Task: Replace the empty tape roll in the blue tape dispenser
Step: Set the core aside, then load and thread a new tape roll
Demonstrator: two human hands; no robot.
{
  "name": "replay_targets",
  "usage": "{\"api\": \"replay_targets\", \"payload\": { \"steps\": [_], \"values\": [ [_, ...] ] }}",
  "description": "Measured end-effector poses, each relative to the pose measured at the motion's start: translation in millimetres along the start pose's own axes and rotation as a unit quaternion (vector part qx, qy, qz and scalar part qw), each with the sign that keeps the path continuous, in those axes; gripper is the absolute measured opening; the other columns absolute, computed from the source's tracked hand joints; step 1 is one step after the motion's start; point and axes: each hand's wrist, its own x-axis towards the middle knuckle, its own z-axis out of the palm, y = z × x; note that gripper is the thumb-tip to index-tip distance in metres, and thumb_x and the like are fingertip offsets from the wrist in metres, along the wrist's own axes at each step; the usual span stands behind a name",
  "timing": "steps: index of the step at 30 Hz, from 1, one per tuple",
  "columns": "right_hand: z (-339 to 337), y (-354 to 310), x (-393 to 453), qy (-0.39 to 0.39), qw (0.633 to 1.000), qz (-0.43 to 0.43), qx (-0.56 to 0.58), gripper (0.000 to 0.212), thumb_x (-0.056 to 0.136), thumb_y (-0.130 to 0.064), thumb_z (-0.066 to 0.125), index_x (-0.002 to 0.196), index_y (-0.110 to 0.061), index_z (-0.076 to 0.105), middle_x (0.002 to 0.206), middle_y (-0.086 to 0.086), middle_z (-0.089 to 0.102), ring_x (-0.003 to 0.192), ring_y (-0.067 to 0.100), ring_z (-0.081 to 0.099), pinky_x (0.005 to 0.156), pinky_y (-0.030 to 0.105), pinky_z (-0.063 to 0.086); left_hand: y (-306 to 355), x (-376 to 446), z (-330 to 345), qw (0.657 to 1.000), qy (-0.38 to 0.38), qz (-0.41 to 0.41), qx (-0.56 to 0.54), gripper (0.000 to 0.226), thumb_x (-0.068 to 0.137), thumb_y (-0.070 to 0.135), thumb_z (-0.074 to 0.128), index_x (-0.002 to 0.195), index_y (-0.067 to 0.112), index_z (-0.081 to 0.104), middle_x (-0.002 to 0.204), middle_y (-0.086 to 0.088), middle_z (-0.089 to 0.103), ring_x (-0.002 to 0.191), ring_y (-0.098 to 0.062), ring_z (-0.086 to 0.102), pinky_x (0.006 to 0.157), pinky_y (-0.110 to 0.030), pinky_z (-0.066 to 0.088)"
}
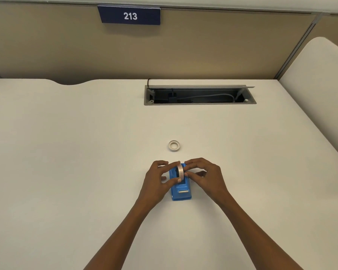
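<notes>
In the head view, a blue tape dispenser is seen on a white desk, and it is taken here as the landmark. It stands flat on the desk, with its metal cutter at the end nearer to the person.

A roll of tape is held upright, on its edge, over the far half of the dispenser, at the slot. Whether the roll is already seated fully in the slot cannot be told, because the fingers cover the sides. The roll is grasped by the left hand, which is placed on the left side of the dispenser; its thumb and fingers are closed around the rim of the roll. The right hand is placed on the right side of the dispenser, and its fingertips are pressed against the same roll, so the roll is pinched from both sides.

A second, small white ring is lying flat on the desk beyond the dispenser, apart from it and untouched. It looks like a bare core.

Further behind the dispenser, an open cable tray is set into the desk, with cables inside. Above it, on the beige partition, a dark sign with the number 213 is fixed.
</notes>
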Motion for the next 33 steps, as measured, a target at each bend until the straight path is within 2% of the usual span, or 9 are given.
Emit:
{"api": "replay_targets", "payload": {
  "steps": [5, 11, 16, 21, 25, 30, 33],
  "values": [
    [-3.3, -5.9, -3.1, -0.013, 1.0, 0.017, 0.018, 0.029, 0.082, -0.01, 0.068, 0.109, -0.021, 0.064, 0.112, -0.005, 0.067, 0.1, 0.01, 0.064, 0.071, 0.012, 0.054, 0.7, -0.6, 0.1, 1.0, -0.004, -0.007, 0.0, 0.049, 0.078, 0.032, 0.07, 0.125, 0.031, 0.054, 0.131, -0.005, 0.048, 0.104, -0.009, 0.046, 0.081, -0.017, 0.042],
    [-9.4, -12.3, -5.7, -0.046, 0.997, -0.056, -0.036, 0.027, 0.082, 0.003, 0.06, 0.095, -0.017, 0.072, 0.124, -0.001, 0.057, 0.11, 0.01, 0.058, 0.076, 0.005, 0.048, 1.3, -1.8, -0.8, 1.0, -0.012, 0.002, -0.015, 0.055, 0.081, 0.033, 0.067, 0.127, 0.044, 0.039, 0.13, -0.002, 0.049, 0.106, -0.01, 0.05, 0.083, -0.02, 0.044],
    [-10.6, -14.5, -4.6, -0.065, 0.994, -0.059, -0.059, 0.033, 0.079, 0.007, 0.057, 0.099, -0.014, 0.073, 0.127, 0.003, 0.056, 0.108, 0.011, 0.058, 0.076, 0.006, 0.047, 3.2, -2.8, -0.1, 1.0, -0.004, -0.003, -0.029, 0.06, 0.081, 0.032, 0.067, 0.133, 0.035, 0.038, 0.135, -0.005, 0.048, 0.115, -0.018, 0.052, 0.089, -0.027, 0.047],
    [-8.1, -15.7, -3.6, -0.071, 0.995, -0.053, -0.056, 0.038, 0.079, 0.006, 0.056, 0.105, -0.016, 0.072, 0.126, 0.003, 0.056, 0.107, 0.01, 0.057, 0.075, 0.007, 0.048, 4.7, -4.9, 1.2, 0.999, 0.004, 0.022, -0.027, 0.059, 0.082, 0.029, 0.066, 0.124, 0.048, 0.03, 0.137, -0.004, 0.046, 0.117, -0.017, 0.051, 0.09, -0.026, 0.047],
    [-4.7, -13.6, -1.0, -0.068, 0.995, -0.042, -0.062, 0.039, 0.081, 0.004, 0.056, 0.11, -0.017, 0.07, 0.125, 0.002, 0.055, 0.107, 0.008, 0.055, 0.075, 0.007, 0.049, 3.7, -7.9, 2.8, 0.998, 0.01, 0.056, -0.025, 0.063, 0.082, 0.027, 0.066, 0.119, 0.059, 0.026, 0.136, 0.0, 0.045, 0.117, -0.015, 0.05, 0.093, -0.032, 0.05],
    [-1.7, -10.2, 2.9, -0.062, 0.995, -0.032, -0.064, 0.037, 0.081, 0.003, 0.058, 0.112, -0.015, 0.068, 0.124, 0.004, 0.056, 0.11, 0.014, 0.055, 0.069, 0.005, 0.047, 4.1, -7.5, 3.6, 0.996, 0.029, 0.082, -0.025, 0.051, 0.081, 0.027, 0.067, 0.107, 0.059, 0.036, 0.123, 0.012, 0.044, 0.111, -0.01, 0.051, 0.088, -0.024, 0.048],
    [-0.2, -8.1, 4.1, -0.063, 0.996, -0.025, -0.058, 0.037, 0.082, 0.003, 0.058, 0.113, -0.015, 0.067, 0.123, 0.003, 0.056, 0.109, 0.013, 0.055, 0.067, 0.007, 0.046, 3.2, -7.2, 3.0, 0.996, 0.031, 0.083, -0.02, 0.037, 0.082, 0.026, 0.066, 0.104, 0.05, 0.047, 0.126, 0.005, 0.047, 0.108, -0.008, 0.05, 0.087, -0.024, 0.048]
  ]
}}
